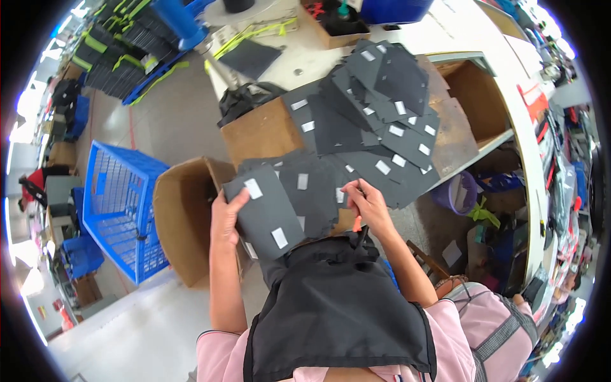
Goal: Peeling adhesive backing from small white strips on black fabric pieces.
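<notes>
Two hands work at a heap of dark fabric panels (375,121), each bearing small white strips, spread over a cardboard box (261,130). The left hand (226,219) is clamped on a stack of panels (270,216) just below the box, thumb on top. The right hand (368,204), beside that stack, has its fingertips pinched together at a panel's edge. This looks like gathering panels one by one; the next pick calls for separating a single layer. What the right fingertips pinch is too small to tell, and a black garment (337,305) hides the lap.
</notes>
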`<state>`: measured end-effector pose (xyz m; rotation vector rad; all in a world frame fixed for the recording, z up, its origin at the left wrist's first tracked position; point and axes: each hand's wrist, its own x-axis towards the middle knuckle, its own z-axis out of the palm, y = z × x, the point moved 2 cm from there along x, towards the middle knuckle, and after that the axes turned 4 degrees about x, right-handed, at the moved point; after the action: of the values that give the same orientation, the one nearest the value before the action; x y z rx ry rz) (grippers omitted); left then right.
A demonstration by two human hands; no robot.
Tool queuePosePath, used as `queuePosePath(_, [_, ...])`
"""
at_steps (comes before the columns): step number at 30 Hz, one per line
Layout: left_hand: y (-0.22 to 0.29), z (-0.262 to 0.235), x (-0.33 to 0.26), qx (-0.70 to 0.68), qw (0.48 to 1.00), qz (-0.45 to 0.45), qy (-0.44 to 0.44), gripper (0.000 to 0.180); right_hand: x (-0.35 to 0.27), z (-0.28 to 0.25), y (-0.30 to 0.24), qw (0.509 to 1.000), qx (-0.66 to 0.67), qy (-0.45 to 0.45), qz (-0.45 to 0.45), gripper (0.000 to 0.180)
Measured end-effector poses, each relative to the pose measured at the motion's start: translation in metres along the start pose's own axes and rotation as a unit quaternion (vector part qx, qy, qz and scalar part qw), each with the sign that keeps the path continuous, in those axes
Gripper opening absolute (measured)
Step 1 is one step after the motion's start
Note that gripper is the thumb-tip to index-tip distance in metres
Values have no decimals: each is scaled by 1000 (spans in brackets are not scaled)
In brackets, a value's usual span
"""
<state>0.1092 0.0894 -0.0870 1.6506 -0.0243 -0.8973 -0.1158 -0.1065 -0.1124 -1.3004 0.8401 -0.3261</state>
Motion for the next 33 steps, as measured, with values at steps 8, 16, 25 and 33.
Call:
queuePosePath(8, [-25, 38, 11, 384, 900, 197, 56, 107, 79, -102, -27, 889, -361, 243, -145, 26])
queuePosePath(16, [-9, 51, 4, 519, 811, 252, 103, 94, 198, -135, -49, 814, -517, 236, -119, 55])
queuePosePath(25, [27, 91, 15, 346, 887, 304, 27, 69, 238, -169, -45, 765, -591, 168, -194, 24])
queuePosePath(33, [45, 144, 15, 85, 959, 174, -209, 55, 175, -181, -96, 815, -403, 323, -264, 15])
